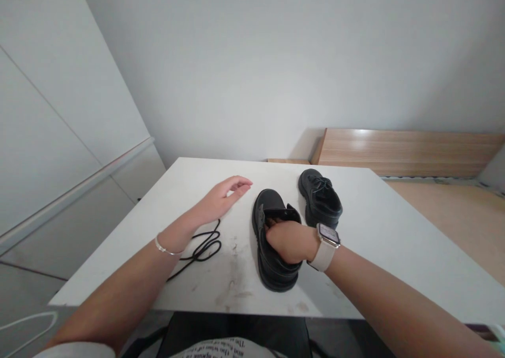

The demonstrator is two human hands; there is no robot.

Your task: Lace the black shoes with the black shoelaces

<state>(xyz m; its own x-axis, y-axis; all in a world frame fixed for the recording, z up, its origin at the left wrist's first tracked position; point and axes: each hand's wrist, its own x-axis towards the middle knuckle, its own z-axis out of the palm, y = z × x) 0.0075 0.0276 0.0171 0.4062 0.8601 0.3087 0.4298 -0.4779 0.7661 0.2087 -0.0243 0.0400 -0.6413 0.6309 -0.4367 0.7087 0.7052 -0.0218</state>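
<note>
Two black shoes, a near shoe (276, 274) and a far shoe (321, 197). One desk (394, 242). One loose black lace (201, 247). Two hands: left hand (221, 197), right hand (290, 242). One watch (328, 235), one bracelet (165, 248).

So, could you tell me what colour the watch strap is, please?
The watch strap is cream, best seen in the head view.

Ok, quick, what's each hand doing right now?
Left hand: open, holding nothing, near the black lace on the table.
Right hand: closed on the nearer shoe, fingers tucked inside its opening.
</note>
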